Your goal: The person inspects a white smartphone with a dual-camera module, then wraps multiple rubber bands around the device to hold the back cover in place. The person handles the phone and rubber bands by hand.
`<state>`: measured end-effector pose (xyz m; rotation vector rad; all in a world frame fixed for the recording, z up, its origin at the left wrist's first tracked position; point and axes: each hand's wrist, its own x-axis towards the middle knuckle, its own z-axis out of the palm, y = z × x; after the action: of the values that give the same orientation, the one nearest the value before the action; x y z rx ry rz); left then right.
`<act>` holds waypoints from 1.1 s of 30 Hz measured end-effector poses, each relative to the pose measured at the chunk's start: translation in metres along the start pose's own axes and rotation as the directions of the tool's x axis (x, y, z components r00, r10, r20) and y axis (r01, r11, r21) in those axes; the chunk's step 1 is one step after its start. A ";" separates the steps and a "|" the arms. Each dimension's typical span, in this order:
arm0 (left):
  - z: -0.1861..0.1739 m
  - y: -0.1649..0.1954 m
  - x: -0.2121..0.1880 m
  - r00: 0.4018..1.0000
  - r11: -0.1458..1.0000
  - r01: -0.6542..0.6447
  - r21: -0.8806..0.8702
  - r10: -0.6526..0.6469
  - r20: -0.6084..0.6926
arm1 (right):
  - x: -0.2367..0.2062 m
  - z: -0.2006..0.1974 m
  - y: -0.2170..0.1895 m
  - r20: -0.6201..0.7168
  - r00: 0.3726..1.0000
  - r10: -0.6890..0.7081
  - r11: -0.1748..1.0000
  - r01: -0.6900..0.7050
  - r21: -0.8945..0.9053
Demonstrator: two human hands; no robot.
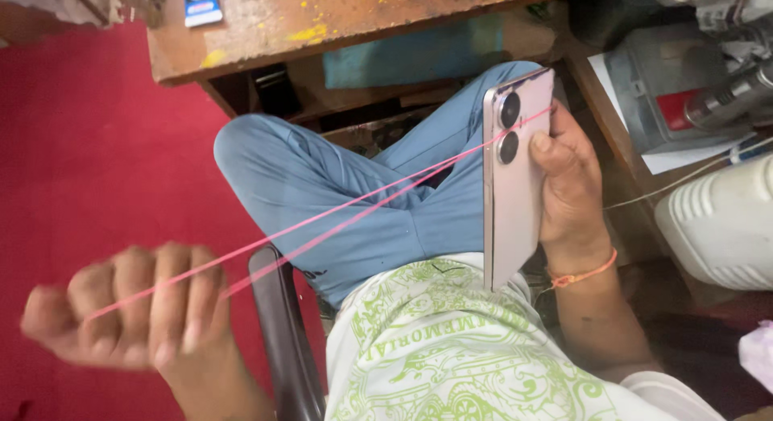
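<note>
We're looking down past our own lap here: red floor (88, 147) on the left, a worn wooden worktop (322, 18) across the top with yellow paint flecks, a small blue-and-white packet (201, 4) near its left corner. Blue trousers (338, 187), knees crossed, and a white shirt with green print (435, 348) fill the middle. A white plastic jug (725, 220) sits off to the right.

Now the action. Our right hand (568, 175) has its grip wrapped around a pink phone (515, 187), back facing us, standing upright on its long axis, thumb pressed beside the camera lenses. A pink thread (338, 212) is caught at the phone's upper end, near the lenses, and runs down-left in two strands, taut, across the trousers. It ends at our left hand (129, 308), blurred, grip curled into a fist, pinching the thread. So the phone lies up and right of the left hand, thread stretched between them.
</note>
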<state>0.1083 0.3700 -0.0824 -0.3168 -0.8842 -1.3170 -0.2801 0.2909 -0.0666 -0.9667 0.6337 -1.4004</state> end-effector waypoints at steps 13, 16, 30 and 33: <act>0.024 -0.013 0.007 0.988 0.961 -0.156 -0.229 0.150 -0.043 | -0.017 0.008 0.032 0.055 0.981 -0.184 0.980 0.180 0.081; 0.023 -0.026 0.023 0.993 0.963 -0.104 -0.249 0.089 -0.072 | -0.022 -0.003 0.041 0.044 0.978 -0.203 0.976 0.199 0.085; 0.068 -0.103 0.090 0.759 0.421 0.627 0.655 -0.517 -0.395 | 0.014 0.001 0.008 0.663 0.739 -0.116 0.379 0.650 -0.659; 0.070 -0.111 0.100 0.810 0.047 0.387 0.921 -0.494 -0.315 | 0.022 0.009 0.001 0.718 0.693 -0.065 0.361 0.687 -0.631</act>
<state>-0.0220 0.3171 0.0040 1.0684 -1.8392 -0.9778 -0.2700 0.2707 -0.0589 -2.4918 0.6442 -0.9788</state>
